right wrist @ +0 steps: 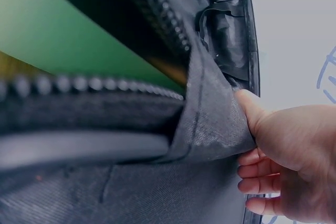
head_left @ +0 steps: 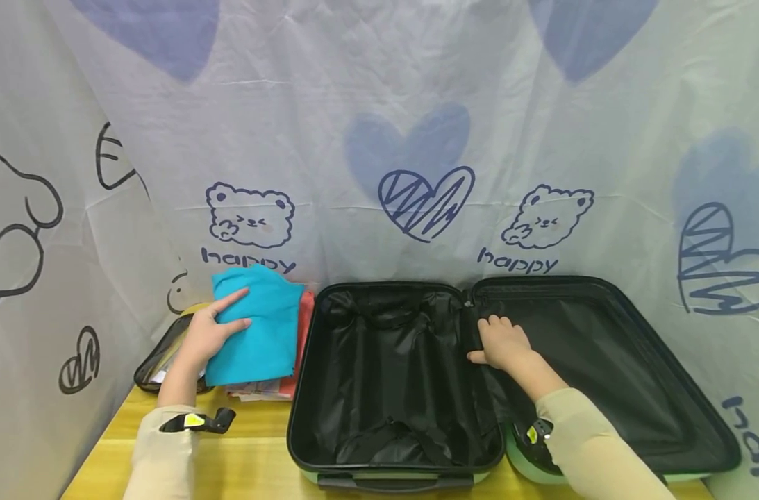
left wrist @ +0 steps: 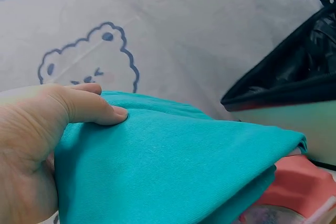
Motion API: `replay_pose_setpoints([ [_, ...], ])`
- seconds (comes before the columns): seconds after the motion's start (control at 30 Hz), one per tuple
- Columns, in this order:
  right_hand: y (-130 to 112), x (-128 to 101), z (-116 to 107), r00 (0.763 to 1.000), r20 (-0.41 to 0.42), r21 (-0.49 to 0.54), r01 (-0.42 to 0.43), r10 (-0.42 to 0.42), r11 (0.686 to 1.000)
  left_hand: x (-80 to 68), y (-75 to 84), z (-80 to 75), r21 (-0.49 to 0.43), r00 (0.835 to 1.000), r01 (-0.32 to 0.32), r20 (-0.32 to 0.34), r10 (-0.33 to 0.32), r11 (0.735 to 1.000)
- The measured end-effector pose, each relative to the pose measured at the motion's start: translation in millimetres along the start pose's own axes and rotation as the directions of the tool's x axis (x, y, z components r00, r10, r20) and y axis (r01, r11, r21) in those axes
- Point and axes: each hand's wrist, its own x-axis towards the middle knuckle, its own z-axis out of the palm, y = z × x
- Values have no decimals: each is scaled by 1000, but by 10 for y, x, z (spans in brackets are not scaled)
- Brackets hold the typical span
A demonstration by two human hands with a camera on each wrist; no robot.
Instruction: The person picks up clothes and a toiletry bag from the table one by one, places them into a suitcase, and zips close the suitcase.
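Thumb (left wrist: 94,109) laid flat on top of the folded teal cloth (left wrist: 173,166), remaining fingers hidden beneath its edge in the left wrist view: a pinch through the fold, left hand (head_left: 207,333) at centre left of the head view. Under the teal cloth, a red garment (head_left: 305,319) and more folded pieces, stacked just beside the left wall of the suitcase (head_left: 301,389). Further left, a clear pouch (head_left: 160,354) with dark trim, partly under the wrist.

Over at centre right, thumb and curled fingers of the right hand (head_left: 501,344) nipped on the black lining flap (right wrist: 210,124) beside the hinge, zipper teeth (right wrist: 157,3) running along the flap's edge above. Suitcase lying wide open on the wooden table (head_left: 248,451), both black-lined halves facing up, left half showing only loose straps. Behind everything, a white backdrop (head_left: 379,104) printed with bears and hearts.

Judging from these grips, worth doing well:
- Keep the thumb pressed down and the lower fingers well under, so the fold does not spill open.
- Take only the top piece; watch that the red one does not drag along.
- Hold the lining taut and away from the left half, without tugging against the zipper.
- Keep the cloth level and low over the rim.
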Motion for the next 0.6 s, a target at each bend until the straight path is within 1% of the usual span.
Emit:
replay_pose_setpoints([
  [0.1,-1,5,8,1000,4,-1,2,-2,1000,-32,54,-55,16,1000,7,-12,-6,1000],
  [0.33,-2,22,14,1000,9,3,-2,2,1000,-69,213,-159,14,999,-34,-27,34,999],
  [0.47,6,22,12,1000,14,3,-4,4,1000,-92,291,-186,-1,998,-48,-28,48,999],
  [0.6,6,16,10,1000,11,-3,-1,1,1000,-114,348,-180,-11,997,-73,-35,72,997],
])
